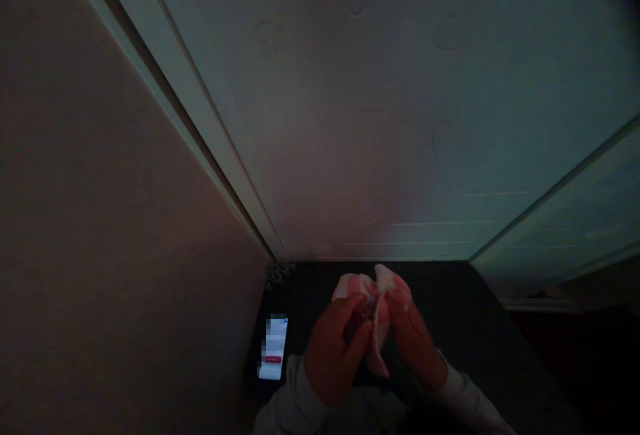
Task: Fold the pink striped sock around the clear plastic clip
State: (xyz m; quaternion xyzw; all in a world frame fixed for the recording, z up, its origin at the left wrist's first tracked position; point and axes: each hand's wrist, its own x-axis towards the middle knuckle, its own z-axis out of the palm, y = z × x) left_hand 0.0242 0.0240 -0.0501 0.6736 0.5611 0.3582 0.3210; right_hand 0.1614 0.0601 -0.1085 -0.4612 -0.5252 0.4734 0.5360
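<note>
A pale panel is standing behind everything, a brown wall is rising on the left, and a black table is lying below. Over the table's middle, both hands are holding a pink-and-white cloth, so the handling seems to be under way rather than over. The gathering is partly done, as I judge it: the cloth's middle is bunching between the hands, while its upper folds are flaring and one corner is hanging down. Letting go and setting down are still left; how much more folding is remaining, I cannot tell.

The left hand is curving, thumb and forefinger nearly closing on the bunched part, with a slight gap showing. The right hand is pinching the near side, its fingers closing together on the fabric.

Counting down in size, I am seeing one panel, one wall, one table, one cloth, two hands, one lit phone lying on the table's left, and one star-patterned bunch sitting at the far left corner.
</note>
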